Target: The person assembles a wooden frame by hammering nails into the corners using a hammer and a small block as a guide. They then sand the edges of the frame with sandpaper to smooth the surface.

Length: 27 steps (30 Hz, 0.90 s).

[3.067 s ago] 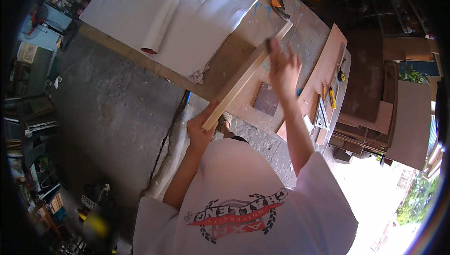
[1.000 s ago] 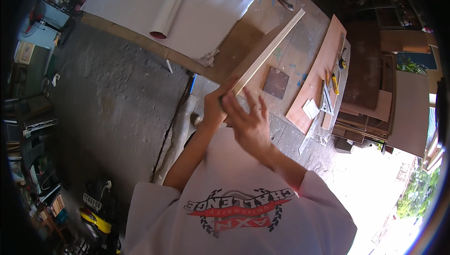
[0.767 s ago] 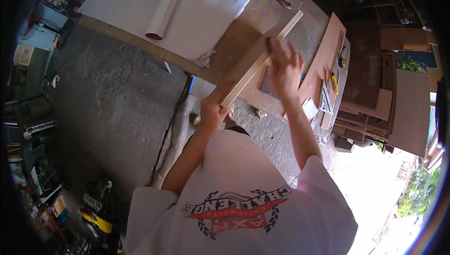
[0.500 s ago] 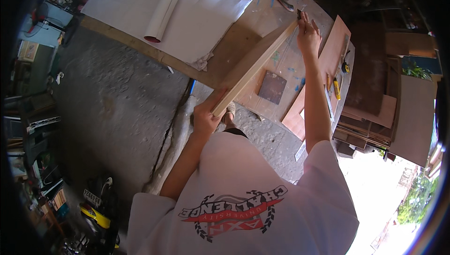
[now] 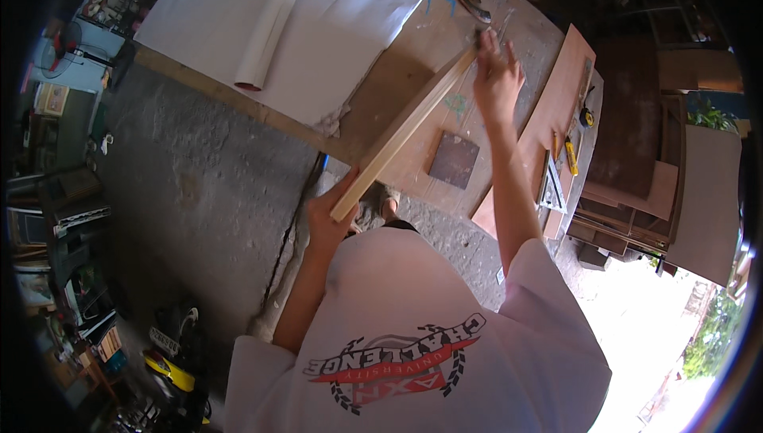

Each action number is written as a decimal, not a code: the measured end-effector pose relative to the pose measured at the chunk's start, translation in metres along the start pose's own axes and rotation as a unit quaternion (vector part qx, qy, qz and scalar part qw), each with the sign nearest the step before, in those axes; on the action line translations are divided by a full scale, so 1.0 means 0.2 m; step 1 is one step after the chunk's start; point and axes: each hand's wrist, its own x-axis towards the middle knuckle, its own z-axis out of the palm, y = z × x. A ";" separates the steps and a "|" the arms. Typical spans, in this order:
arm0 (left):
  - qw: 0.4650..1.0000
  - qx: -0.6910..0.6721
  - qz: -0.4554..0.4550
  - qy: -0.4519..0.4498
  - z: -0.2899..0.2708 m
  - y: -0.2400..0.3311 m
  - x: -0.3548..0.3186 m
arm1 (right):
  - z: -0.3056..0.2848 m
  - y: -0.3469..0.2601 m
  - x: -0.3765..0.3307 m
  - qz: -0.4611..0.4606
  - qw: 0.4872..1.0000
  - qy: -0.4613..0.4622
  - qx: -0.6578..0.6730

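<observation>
A pale wooden board [image 5: 405, 129] stands on edge over the worktable, slanting from near left to far right, its long narrow edge facing up. My left hand [image 5: 324, 222] is closed around its near end, with part of the fingers hidden behind the wood. At the far end, my right hand [image 5: 498, 83] has fingers bent near the board's corner. Thumb and forefinger seem to pinch a small dark thing there, too blurred to name. A dark square piece [image 5: 455, 159] lies on the table to the right of the board.
The worktable [image 5: 413, 59] carries a white sheet with a paper roll [image 5: 266, 39], an orange-and-dark tool [image 5: 473, 3], a reddish plywood strip [image 5: 548, 107], a yellow cutter [image 5: 571, 155], a tape measure [image 5: 586, 117] and a set square [image 5: 552, 186]. A motorbike [image 5: 171, 361] stands lower left.
The board has shifted left and toward me, and its narrow edge now faces up more. Both hands have moved left along with it. The set square shows more fully past my right arm.
</observation>
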 end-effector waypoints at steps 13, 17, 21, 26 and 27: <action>0.999 -0.010 -0.038 0.000 0.01 0.04 -0.02 | 0.00 0.03 -0.05 -0.013 1.000 -0.027 0.007; 1.000 0.005 -0.011 0.016 0.02 0.02 -0.01 | -0.23 -0.26 -0.36 -0.139 0.981 -0.136 0.021; 1.000 -0.005 0.017 0.015 0.04 0.03 -0.02 | -0.05 0.03 -0.07 -0.054 0.996 -0.056 -0.043; 0.999 -0.026 -0.025 0.013 0.03 0.02 -0.05 | -0.02 0.02 -0.13 -0.005 0.998 -0.033 0.050; 0.999 -0.022 -0.024 0.011 0.03 0.02 -0.05 | -0.11 -0.10 -0.23 -0.070 0.995 -0.049 0.048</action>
